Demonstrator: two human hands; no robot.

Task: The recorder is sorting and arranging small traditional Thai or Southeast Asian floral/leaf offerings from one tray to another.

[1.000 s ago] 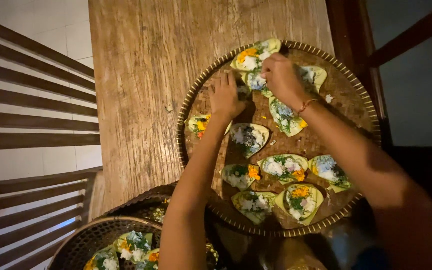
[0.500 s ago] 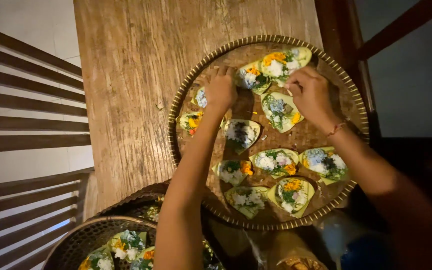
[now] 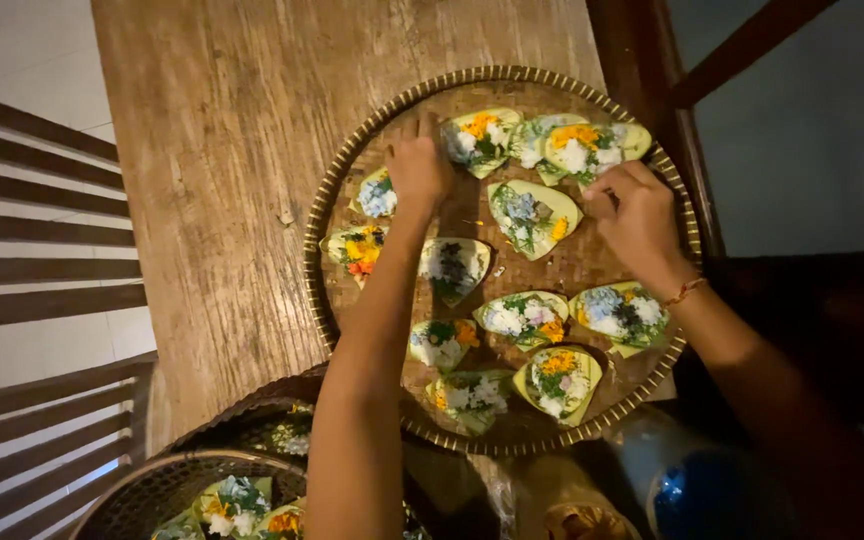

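Since the earlier frames the right hand [image 3: 637, 222] has drawn back from the top of the round woven tray [image 3: 342, 185] toward its right rim, and the leaf cups it was working among now lie spread along the tray's upper edge. The left hand [image 3: 418, 165] has shifted only a little and rests in the upper left part of the tray.

The left hand lies palm down with its fingers extended, fingertips touching or just beside a leaf cup of orange and white flowers [image 3: 479, 138]; I cannot tell whether it pinches the leaf edge. The right hand is loosely curled, fingers bent inward beside a second orange-topped leaf cup [image 3: 582, 145], but the grip is hidden from this angle. A blue-flowered leaf cup [image 3: 530, 212] sits between the two hands. More filled cups lie across the middle and lower part of the tray, and another basket of flower cups [image 3: 222, 495] shows at the lower left, on the wooden table [image 3: 222, 150].

To space these well, I judge it best to slide each cup by its leaf rim, keep it level so the petals stay in, and leave neighbours apart, not overlapping.
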